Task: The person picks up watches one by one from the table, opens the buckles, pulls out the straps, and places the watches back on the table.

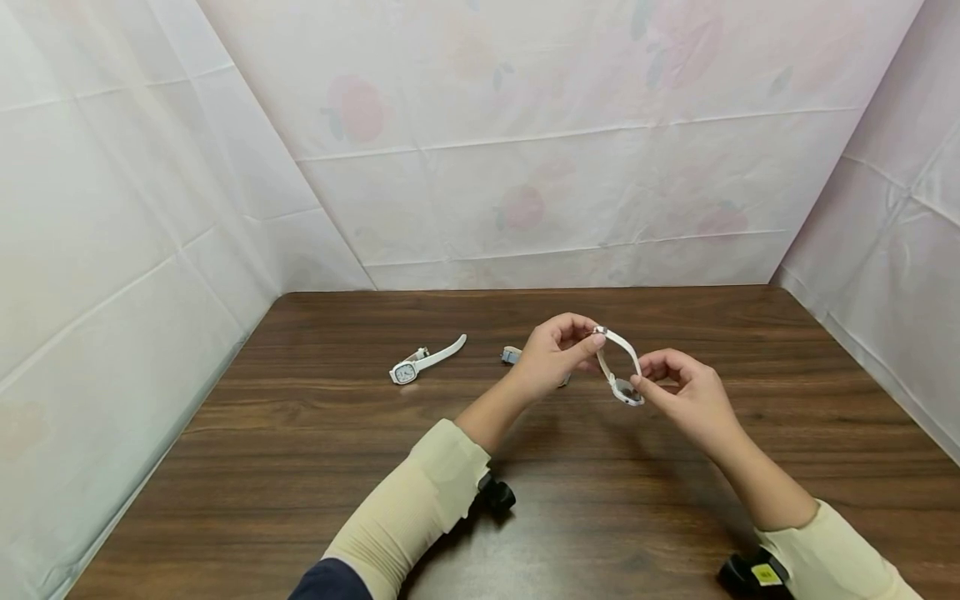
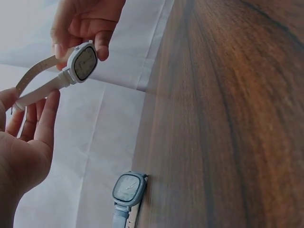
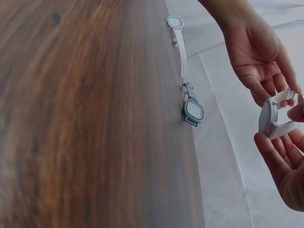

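A white wristwatch (image 1: 627, 392) is held above the table, its strap forming a loop. My left hand (image 1: 551, 356) pinches the strap at the buckle end, between thumb and fingers. On the other side, my right hand (image 1: 693, 402) grips the watch beside its case. The left wrist view shows the dial of this watch (image 2: 86, 63) turned outward, with the strap's cream inner side visible. Behind my left hand, a blue-grey watch (image 3: 194, 110) lies on the table, partly hidden in the head view. Further left lies another white watch (image 1: 405, 372) with its strap stretched out.
The dark wood-grain table (image 1: 300, 467) has pale, fruit-patterned cloth (image 1: 525, 183) hanging along its back and sides. A black wrist camera (image 1: 497, 493) sits by the left sleeve, and another black device (image 1: 750, 575) by the right sleeve.
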A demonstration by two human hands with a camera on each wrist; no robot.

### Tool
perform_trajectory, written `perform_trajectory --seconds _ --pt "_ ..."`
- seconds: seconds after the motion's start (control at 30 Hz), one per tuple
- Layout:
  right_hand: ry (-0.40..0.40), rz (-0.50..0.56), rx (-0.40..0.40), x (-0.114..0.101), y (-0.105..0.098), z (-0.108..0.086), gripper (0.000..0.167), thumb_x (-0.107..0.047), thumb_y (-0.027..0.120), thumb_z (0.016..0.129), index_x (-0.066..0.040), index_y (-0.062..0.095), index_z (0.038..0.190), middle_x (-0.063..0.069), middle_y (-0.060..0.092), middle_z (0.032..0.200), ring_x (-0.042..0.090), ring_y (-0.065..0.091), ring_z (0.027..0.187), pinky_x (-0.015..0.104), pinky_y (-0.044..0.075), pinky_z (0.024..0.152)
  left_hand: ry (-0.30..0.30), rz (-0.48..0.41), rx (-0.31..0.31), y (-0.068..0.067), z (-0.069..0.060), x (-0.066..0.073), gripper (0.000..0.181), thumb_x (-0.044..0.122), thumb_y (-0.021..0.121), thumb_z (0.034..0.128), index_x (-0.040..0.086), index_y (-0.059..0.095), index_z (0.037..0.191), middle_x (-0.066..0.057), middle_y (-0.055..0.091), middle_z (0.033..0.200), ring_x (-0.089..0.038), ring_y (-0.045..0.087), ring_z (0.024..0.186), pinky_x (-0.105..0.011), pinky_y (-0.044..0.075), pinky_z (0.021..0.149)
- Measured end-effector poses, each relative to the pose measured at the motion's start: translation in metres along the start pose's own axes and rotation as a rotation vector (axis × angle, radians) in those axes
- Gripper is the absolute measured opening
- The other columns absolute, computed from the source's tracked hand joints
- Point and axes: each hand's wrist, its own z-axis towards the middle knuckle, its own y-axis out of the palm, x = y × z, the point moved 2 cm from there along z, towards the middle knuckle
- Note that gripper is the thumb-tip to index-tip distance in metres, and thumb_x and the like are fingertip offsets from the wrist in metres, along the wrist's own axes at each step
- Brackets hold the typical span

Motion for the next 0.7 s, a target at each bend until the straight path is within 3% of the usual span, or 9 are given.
perform_trajectory --seconds 0.1,0.3,0.53,0.7 --pt "0.013 0.017 0.004 -0.0006 -0.0005 -0.0001 0.012 0.0 0.07 0.088 0.005 0.063 0.095 0.009 0.064 0.084 0.005 0.061 0.074 0.019 0.055 0.062 0.005 0.004 0.008 -0.001 0.0 -0.0003 0.021 0.004 0.059 0.0972 -0.01 0.056 0.113 -0.003 0.06 0.094 -0.01 0.061 0.081 -0.038 0.059 0.076" --pt "0.022 0.144 0.012 -0.0006 -0.0015 -0.0001 0.011 0.002 0.064 0.092 0.009 0.058 0.098 0.008 0.062 0.087 0.01 0.063 0.074 0.026 0.058 0.065 -0.004 0.04 0.001 -0.0013 0.0003 -0.0014 0.023 0.005 0.061 0.0962 -0.011 0.057 0.113 -0.002 0.061 0.092 -0.01 0.06 0.079 -0.044 0.059 0.076" --pt "0.042 0.354 -0.003 0.0016 0.0026 0.0017 0.012 -0.001 0.061 0.095 0.006 0.057 0.103 0.01 0.063 0.089 0.016 0.067 0.077 0.033 0.059 0.07 -0.065 0.13 -0.072 0.0032 -0.001 -0.0066 0.022 0.006 0.07 0.0904 -0.006 0.064 0.109 -0.004 0.063 0.087 -0.012 0.06 0.072 -0.037 0.06 0.068" --pt "0.072 0.499 0.009 0.0028 0.0042 0.0023 0.011 -0.002 0.058 0.097 0.007 0.056 0.103 0.01 0.064 0.093 0.015 0.068 0.08 0.032 0.058 0.073 -0.042 0.254 -0.123 0.0053 -0.0024 -0.0078 0.034 0.007 0.075 0.0861 -0.003 0.064 0.117 -0.007 0.067 0.095 -0.009 0.062 0.08 -0.029 0.058 0.072"
